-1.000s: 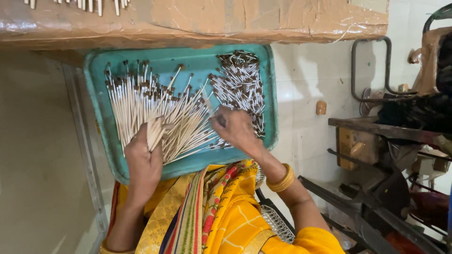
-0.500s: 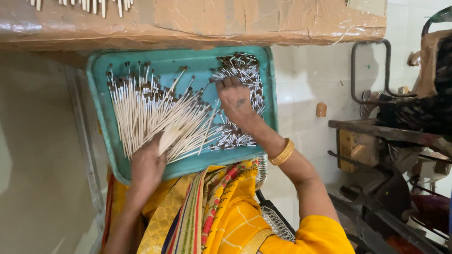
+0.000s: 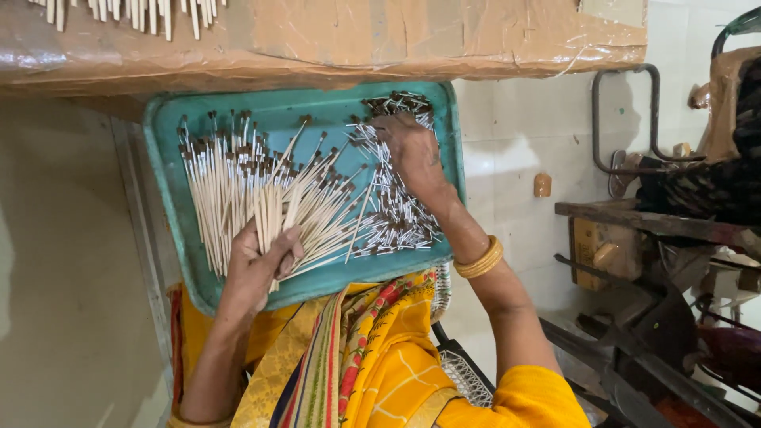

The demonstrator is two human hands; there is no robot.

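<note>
1. a teal rectangular plastic tray (image 3: 170, 178) rests on the lap, over yellow patterned cloth (image 3: 372, 349).
2. the left hand (image 3: 258, 265) grips a fan of thin white brown-tipped sticks (image 3: 238, 190) near the tray's near edge.
3. the right hand (image 3: 412, 150), a gold bangle (image 3: 479, 260) on its wrist, lies on a heap of short dark-tipped sticks (image 3: 396, 222) by the tray's right edge.

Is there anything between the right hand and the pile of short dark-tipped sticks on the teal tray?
Nothing visible. The right hand already rests on the short sticks at the tray's right side. The left hand grips a bunch of long sticks.
</note>
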